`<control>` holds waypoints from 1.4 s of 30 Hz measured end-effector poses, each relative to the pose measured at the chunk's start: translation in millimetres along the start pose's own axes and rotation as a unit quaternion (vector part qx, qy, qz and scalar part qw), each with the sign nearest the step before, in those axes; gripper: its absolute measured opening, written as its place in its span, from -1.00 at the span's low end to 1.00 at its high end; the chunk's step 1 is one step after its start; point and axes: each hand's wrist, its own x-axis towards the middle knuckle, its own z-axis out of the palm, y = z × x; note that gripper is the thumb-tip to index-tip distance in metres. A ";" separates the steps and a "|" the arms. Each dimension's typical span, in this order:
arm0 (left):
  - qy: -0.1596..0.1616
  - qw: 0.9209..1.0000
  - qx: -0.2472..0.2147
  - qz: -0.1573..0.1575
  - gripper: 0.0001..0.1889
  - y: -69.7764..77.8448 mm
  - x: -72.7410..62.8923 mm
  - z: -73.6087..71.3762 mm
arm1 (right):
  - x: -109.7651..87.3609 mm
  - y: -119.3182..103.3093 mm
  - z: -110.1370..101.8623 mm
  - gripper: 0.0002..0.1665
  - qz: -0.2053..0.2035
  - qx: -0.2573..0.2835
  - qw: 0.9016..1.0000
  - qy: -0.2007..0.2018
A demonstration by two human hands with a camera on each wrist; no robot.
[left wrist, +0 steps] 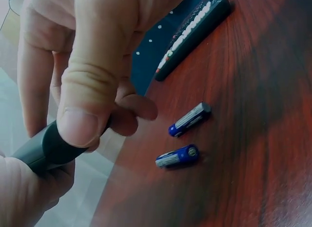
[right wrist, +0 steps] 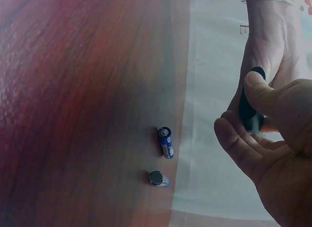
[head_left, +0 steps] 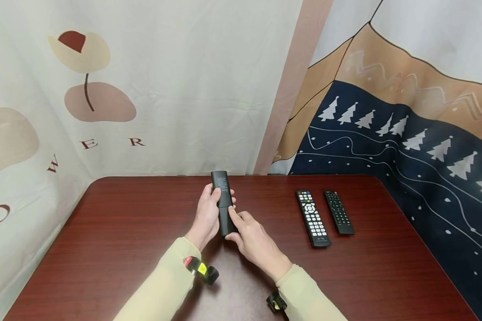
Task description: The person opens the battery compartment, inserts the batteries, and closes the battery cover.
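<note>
A black remote control (head_left: pixel 224 200) is held raised above the table, its back with a printed label and battery cover facing up. My left hand (head_left: pixel 205 218) grips it along the side, thumb on the back and fingertips showing at the far edge. With my right hand (head_left: pixel 257 240) I pinch its near end, the index finger on the cover and the thumb at the end. Two blue batteries, one (left wrist: pixel 189 120) beside the other (left wrist: pixel 178 157), lie on the table in the left wrist view. In the head view the batteries are hidden.
On the right of the dark red-brown table (head_left: pixel 140 214) lie a black remote with white buttons (head_left: pixel 314 218) and a smaller black remote (head_left: pixel 339 212). Behind the table hangs a pale printed curtain (head_left: pixel 193 89), with a navy and tan patterned cloth (head_left: pixel 385 142) at the right.
</note>
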 end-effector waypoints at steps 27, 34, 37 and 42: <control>0.015 0.997 0.060 -0.036 -0.58 2.9 0.8 -18.2 | -4.0 8.6 10.4 -0.43 -0.012 0.019 1.000 -0.010; 0.010 0.995 0.082 -0.048 -0.53 9.9 0.6 -27.0 | -5.0 10.7 8.1 -0.56 -0.022 0.010 1.000 0.000; 0.004 0.995 0.085 -0.045 -0.53 11.8 0.7 -29.9 | -5.7 12.6 4.9 -0.58 -0.023 0.004 1.000 0.005; 0.007 0.995 0.099 -0.034 -0.54 15.3 1.1 -35.4 | -6.4 16.6 1.3 -0.60 -0.027 0.003 1.000 0.012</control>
